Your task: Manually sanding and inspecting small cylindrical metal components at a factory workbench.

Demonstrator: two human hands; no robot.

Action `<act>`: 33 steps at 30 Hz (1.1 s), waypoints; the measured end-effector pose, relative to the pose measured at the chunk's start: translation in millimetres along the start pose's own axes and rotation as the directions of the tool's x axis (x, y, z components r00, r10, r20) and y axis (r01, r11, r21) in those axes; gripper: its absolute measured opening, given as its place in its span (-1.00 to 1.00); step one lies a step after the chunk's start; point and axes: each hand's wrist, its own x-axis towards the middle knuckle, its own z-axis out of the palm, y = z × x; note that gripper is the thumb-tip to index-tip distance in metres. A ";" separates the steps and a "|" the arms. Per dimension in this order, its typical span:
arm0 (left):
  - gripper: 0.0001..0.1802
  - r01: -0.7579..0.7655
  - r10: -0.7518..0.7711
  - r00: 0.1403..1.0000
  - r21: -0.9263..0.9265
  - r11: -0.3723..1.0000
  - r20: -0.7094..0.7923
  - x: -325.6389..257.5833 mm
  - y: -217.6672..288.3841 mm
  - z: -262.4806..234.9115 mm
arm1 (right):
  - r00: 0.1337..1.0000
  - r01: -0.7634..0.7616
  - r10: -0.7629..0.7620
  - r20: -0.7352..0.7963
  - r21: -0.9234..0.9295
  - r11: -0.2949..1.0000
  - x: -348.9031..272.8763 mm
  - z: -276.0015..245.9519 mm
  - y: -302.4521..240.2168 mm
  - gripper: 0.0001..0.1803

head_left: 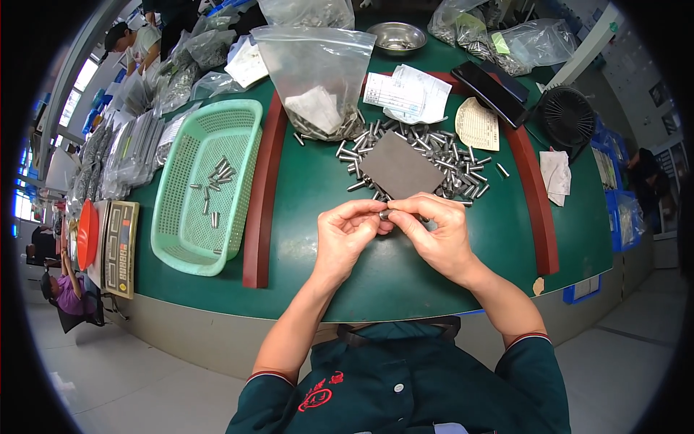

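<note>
My left hand (341,239) and my right hand (442,242) meet over the near middle of the green table. Between their thumbs and fingertips they pinch a small steel pin (385,215); the fingers cover part of it. Just beyond my hands a flat grey rectangular plate (402,165) lies on a heap of loose steel pins (458,160). Some similar pins lie in the green plastic basket (165,210) to the left.
Dark red bars (258,239) frame the work area. Behind the heap stand a clear bag (311,65) of pins, paper slips (408,92) and a metal bowl (397,36). At right are a phone (489,92), a black fan (567,119) and a cloth (555,176).
</note>
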 end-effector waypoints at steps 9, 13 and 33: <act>-0.71 0.030 -0.031 0.999 -0.095 0.995 -0.011 1.5 0.6 -1.3 | 0.998 0.025 -0.026 -0.060 -0.019 1.000 -1.1 3.8 6.4 -0.90; -0.72 0.050 -0.053 0.999 -0.166 0.985 -0.011 1.7 0.5 0.0 | 0.983 0.159 -0.170 -0.074 -0.134 0.978 -2.2 8.0 12.0 -0.85; -0.77 -0.017 0.023 0.999 -0.215 0.976 0.025 0.5 -1.2 -1.7 | 0.964 0.230 -0.251 -0.090 -0.197 0.953 -2.7 7.9 9.2 -0.86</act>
